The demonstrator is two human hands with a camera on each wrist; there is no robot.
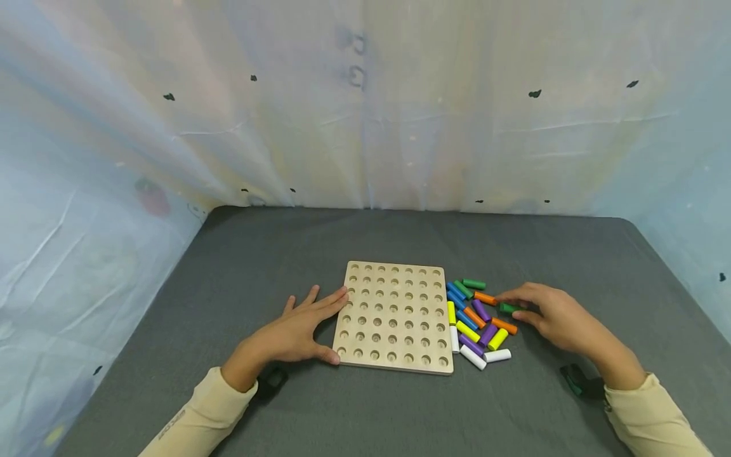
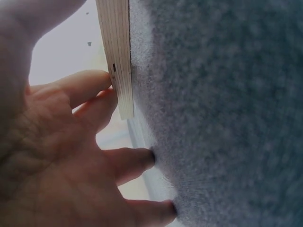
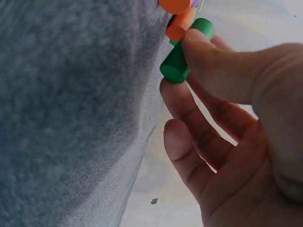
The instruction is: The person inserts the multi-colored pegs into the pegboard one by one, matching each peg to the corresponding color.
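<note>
Green peg (image 1: 507, 308) pinched between thumb and fingers of the right hand (image 1: 551, 314), just right of the loose coloured pegs (image 1: 474, 317). These lie along the holed wooden board (image 1: 384, 331). Left hand (image 1: 294, 330): fingers spread, touching board's left edge. Grey cloth (image 1: 285, 244) beneath.

"What clothing shows at the lower left of the frame?"

"A long, pale cream fabric sleeve (image 1: 200, 409), creased at the cuff, with small dark lettering (image 1: 171, 424) along the forearm."

"And lower right?"

"A matching pale cream fabric sleeve (image 1: 648, 409), wrinkled too."

"Anything by the cuffs?"

"A compact black device (image 1: 273, 379) by the left; by the right, another black device (image 1: 594, 386), seemingly with a green patch, though it's dim there."
</note>
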